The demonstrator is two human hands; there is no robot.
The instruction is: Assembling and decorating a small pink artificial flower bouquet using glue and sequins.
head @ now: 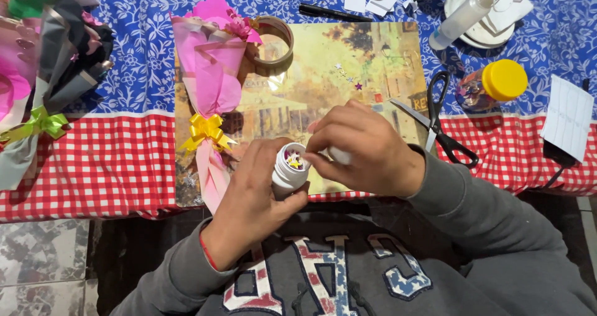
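Head view: left hand (249,195) grips a white plastic jar (290,171) of glittery stars; right hand (360,148) pinches at its mouth.

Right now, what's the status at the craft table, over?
Left hand gripping small white jar of star sequins. Right hand fingers pinching at its mouth. Scissors lie right, pink paper bouquet left.

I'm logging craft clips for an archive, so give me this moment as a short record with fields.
Setting: table with a blue floral and red checked cloth, picture mat on top
Left hand: grips a small white jar, open, with tiny star shapes inside
Right hand: fingertips at the jar's mouth, also holding something white, possibly its lid
On the mat: pink paper bouquet tied with a yellow bow, tape roll, loose stars
Right of the mat: black scissors, yellow-capped bottle
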